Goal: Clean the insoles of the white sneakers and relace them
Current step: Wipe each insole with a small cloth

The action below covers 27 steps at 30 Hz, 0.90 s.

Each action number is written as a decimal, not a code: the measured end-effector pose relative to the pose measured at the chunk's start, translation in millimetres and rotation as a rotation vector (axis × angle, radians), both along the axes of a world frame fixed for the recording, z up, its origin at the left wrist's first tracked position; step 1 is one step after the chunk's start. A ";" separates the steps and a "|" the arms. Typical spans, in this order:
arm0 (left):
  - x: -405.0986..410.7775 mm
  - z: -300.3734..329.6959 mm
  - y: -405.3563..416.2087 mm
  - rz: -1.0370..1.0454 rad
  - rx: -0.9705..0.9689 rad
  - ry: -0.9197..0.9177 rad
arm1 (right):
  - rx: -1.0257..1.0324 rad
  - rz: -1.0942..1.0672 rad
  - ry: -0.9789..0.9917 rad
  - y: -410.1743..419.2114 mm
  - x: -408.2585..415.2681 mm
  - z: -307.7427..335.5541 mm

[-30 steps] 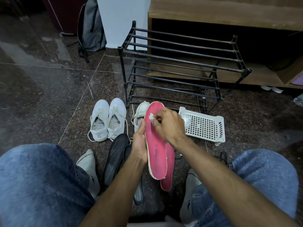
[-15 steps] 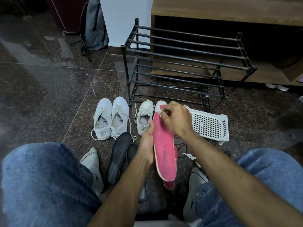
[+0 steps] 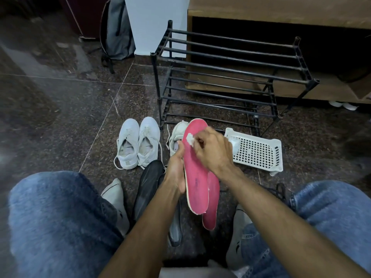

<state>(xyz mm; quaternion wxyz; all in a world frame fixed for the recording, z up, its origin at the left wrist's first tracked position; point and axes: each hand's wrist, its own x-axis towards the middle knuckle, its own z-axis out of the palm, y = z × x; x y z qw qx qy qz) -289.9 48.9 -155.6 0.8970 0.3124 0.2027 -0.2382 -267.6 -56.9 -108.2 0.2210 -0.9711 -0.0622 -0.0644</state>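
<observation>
a dark speckled stone floor (image 3: 60,109) filled the view, seen from above by a seated person whose knees in blue jeans (image 3: 60,221) framed the bottom corners. a wooden cabinet (image 3: 281,9) stood at the far right, and in front of it a black metal shoe rack (image 3: 230,63) with bare rails. a grey backpack (image 3: 118,31) leaned at the far left of the rack.

on the floor just right of centre lay a white perforated plastic basket (image 3: 259,153). left of centre, a pair of white sneakers (image 3: 138,143) sat side by side, toes pointing away, laces loose. a third white sneaker (image 3: 177,135) stood just beside them, partly hidden behind the hands. two dark insoles (image 3: 148,181) lay near the person's feet in grey socks (image 3: 116,199).

in the middle, the left hand (image 3: 176,169) gripped the long edge of a pink insole (image 3: 195,181), holding it up with its toe end pointing away. a second pink insole (image 3: 210,209) lay just behind and below it. the right hand (image 3: 212,151), slightly blurred, had its fingers curled, pinching a small white wad of cloth or tissue (image 3: 189,138) against the upper part of the held insole.
</observation>
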 end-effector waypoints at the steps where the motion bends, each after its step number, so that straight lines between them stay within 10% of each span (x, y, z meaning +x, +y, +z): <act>1: -2.4 -2.3 -1.1 -0.021 0.031 -0.002 | 0.010 -0.071 0.017 -3.7 7.3 -0.4; 16: 5.9 -4.1 -8.6 -0.099 -0.176 -0.049 | 0.080 0.241 0.115 -14.7 -37.0 -7.5; 27: 2.0 -9.0 -8.9 -0.038 -0.095 -0.038 | -0.077 -0.032 0.014 -11.4 0.3 8.8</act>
